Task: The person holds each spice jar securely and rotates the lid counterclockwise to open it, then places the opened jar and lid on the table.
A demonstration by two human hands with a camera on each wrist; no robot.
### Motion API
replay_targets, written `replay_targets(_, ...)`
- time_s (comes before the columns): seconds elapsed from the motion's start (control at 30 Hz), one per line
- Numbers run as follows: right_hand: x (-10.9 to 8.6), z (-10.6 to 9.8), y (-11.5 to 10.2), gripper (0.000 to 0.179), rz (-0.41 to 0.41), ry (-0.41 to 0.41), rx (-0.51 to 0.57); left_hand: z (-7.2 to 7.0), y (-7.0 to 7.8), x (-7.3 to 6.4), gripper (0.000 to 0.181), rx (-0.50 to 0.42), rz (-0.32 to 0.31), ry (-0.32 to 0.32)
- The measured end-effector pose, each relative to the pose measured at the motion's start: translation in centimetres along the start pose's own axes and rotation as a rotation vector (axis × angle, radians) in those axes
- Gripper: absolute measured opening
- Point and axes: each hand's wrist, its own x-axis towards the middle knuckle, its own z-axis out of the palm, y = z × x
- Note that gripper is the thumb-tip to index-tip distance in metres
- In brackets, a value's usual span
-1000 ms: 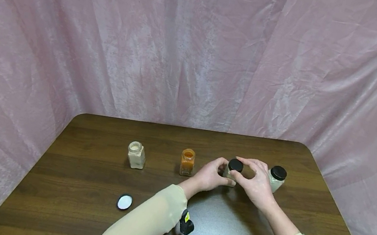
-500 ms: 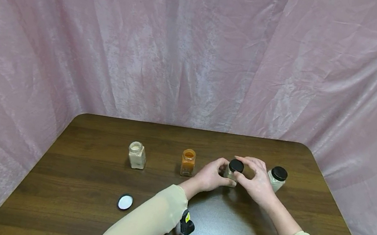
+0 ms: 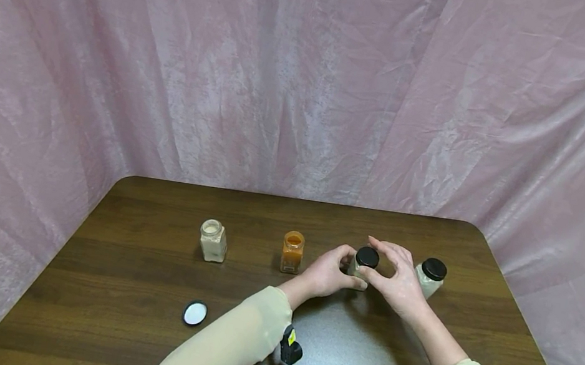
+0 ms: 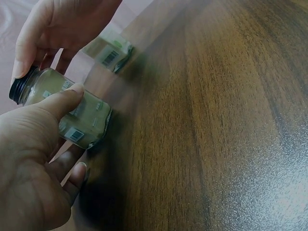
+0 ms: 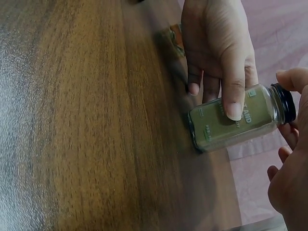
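Note:
A square glass spice jar (image 5: 245,115) of greenish-beige powder stands right of the table's middle, black lid (image 3: 368,257) on top. Its body is gripped by my left hand (image 3: 327,274), thumb across the near side in both wrist views. My right hand (image 3: 399,280) is curled about the lid, thumb at the rim; in the head view the index finger stands slightly off the far edge. Just right of that hand is another lidded jar (image 3: 427,285) with pale contents. Left of my left hand stands a lidless jar of orange powder (image 3: 290,258).
Farther left, a lidless jar of pale powder (image 3: 212,245) stands on the brown wooden table (image 3: 131,272). A loose black lid (image 3: 194,313) lies white side up near my left sleeve (image 3: 229,337). Pink curtain (image 3: 285,80) hangs behind the table.
My right index finger has lifted slightly away from the lid's far edge, and the thumb has shifted a little left along the rim. The left hand and the jar stay put.

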Motion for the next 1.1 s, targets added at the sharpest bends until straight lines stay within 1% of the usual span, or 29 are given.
replay_targets(0.17, 0.0, 0.0, -0.22, 0.071, -0.001, 0.015, -0.008, 0.02, 0.01, 0.06, 0.045, 0.007, -0.001, -0.003)
replay_targets(0.37, -0.13, -0.08, -0.42, 0.073, 0.003, 0.038, -0.024, 0.03, -0.02, 0.08, 0.045, 0.006, -0.011, -0.008)
replay_targets(0.63, -0.29, -0.09, -0.5, 0.07, -0.021, 0.079, -0.053, 0.08, -0.11, 0.13, 0.043, -0.016, 0.009, 0.001)
replay_targets(0.83, -0.48, -0.05, -0.61, 0.068, -0.039, 0.116, -0.068, 0.1, -0.07, 0.05, 0.043, -0.014, 0.014, 0.01)
replay_targets(1.1, -0.72, -0.08, -0.51, 0.063, -0.024, 0.135, -0.059, 0.16, -0.05, -0.02, 0.043, -0.022, 0.005, 0.011)
